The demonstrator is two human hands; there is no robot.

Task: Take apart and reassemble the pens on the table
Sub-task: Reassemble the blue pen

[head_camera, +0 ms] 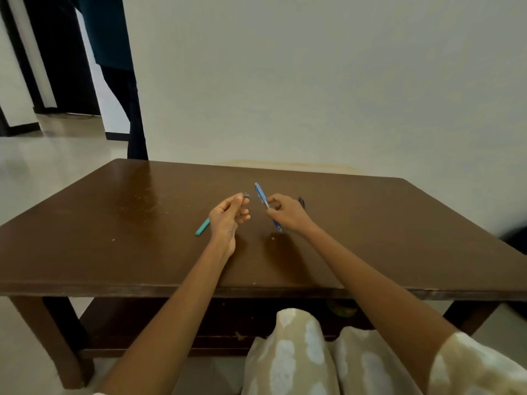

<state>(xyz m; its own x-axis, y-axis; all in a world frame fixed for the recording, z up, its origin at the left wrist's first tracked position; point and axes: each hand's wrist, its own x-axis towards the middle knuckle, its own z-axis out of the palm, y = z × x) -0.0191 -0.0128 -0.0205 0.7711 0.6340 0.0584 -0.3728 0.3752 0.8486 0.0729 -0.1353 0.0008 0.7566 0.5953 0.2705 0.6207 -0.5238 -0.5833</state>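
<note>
Tabletop (114, 223) dark brown wood, semi-gloss, scuffed, speckled. Blue pen (261, 195) glossy plastic. Teal pen (202, 226) matt plastic, 9 o'clock. Floor (42, 155) glossy, pale.

Blue pen (263, 199) tilted, held above table; small dark piece (246, 195) apart; teal pen (202, 226) flat on table.

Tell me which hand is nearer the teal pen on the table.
Left. The left hand hovers right beside the teal pen; the right hand is farther right, holding a blue pen.
</note>
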